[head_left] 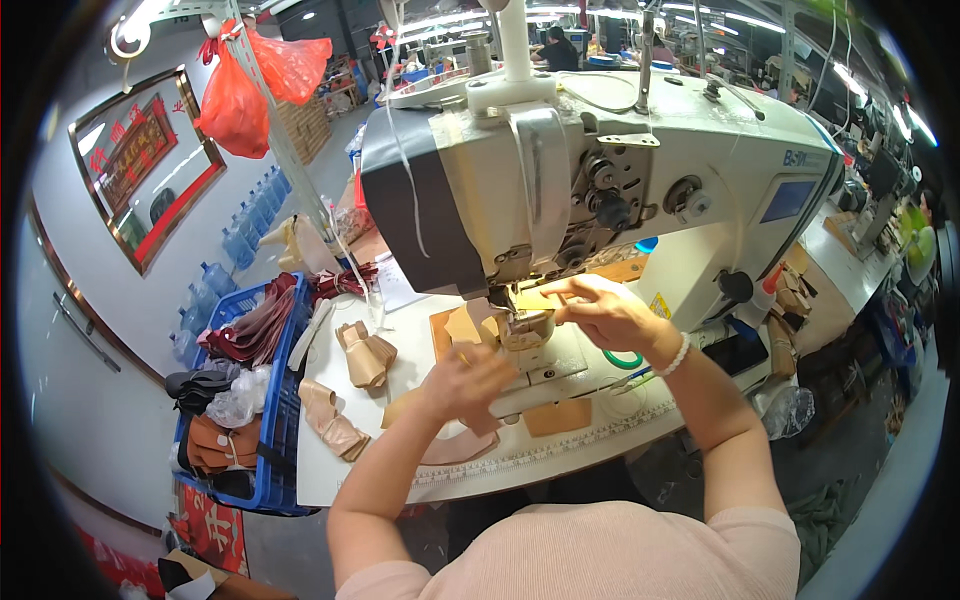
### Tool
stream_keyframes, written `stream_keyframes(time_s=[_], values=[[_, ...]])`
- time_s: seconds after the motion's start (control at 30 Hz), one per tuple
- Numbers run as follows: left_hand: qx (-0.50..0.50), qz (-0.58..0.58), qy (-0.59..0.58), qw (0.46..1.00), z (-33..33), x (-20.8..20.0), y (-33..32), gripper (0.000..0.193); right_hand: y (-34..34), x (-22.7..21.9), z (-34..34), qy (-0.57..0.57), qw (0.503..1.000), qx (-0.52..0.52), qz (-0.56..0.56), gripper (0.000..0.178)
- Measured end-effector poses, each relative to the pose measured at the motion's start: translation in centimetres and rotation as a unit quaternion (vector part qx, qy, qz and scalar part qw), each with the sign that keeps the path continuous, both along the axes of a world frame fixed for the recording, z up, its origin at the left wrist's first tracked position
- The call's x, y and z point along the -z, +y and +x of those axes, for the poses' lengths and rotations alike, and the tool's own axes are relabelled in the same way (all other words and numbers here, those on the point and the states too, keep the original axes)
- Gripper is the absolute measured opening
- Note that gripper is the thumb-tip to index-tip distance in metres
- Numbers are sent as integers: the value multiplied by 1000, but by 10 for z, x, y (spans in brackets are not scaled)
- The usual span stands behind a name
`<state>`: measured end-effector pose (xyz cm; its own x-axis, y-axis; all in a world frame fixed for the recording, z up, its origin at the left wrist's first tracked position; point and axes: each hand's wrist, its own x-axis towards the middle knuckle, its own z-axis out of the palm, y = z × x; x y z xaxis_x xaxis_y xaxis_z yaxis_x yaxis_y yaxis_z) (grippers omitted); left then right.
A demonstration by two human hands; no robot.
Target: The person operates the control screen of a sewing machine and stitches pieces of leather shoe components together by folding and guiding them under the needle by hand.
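Observation:
My right hand (605, 315) is at the needle area of a white sewing machine (475, 210). Its thumb and fingers are closed on a small yellowish piece (535, 300) beside the presser foot; the piece's kind is hard to make out. Left of the needle, my left hand (468, 382) is smeared by motion above the table, so its fingers do not read clearly. Near it lie flat tan pieces, one (470, 325) behind the hand and another (557, 417) at the table's front edge.
Bundled tan pieces (366, 355) and a second bundle (333, 420) lie on the white table's left side. A blue crate (283, 420) full of dark red and brown pieces stands beside it. A green ring (622, 360) and a black phone (735, 352) are right of the needle.

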<state>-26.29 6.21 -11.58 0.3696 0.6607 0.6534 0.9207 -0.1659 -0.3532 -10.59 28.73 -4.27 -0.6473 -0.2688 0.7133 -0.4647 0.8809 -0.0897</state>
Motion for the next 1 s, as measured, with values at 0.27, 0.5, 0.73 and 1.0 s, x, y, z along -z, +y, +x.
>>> stream_keyframes(time_s=[0.27,0.5,0.73,1.0], values=[[-66,-241,-23,968,2,-10,-42,18,19,-10,-4,7,979,-15,204,18],[-86,-249,-100,959,-13,-13,-27,17,49,45,-68,-37,982,151,108,19],[8,-70,-487,870,-3,-37,9,14,41,-3,-26,-259,917,293,-79,9],[-41,-135,-655,743,2,-50,3,12,-18,-4,-13,-128,948,-43,-288,6]])
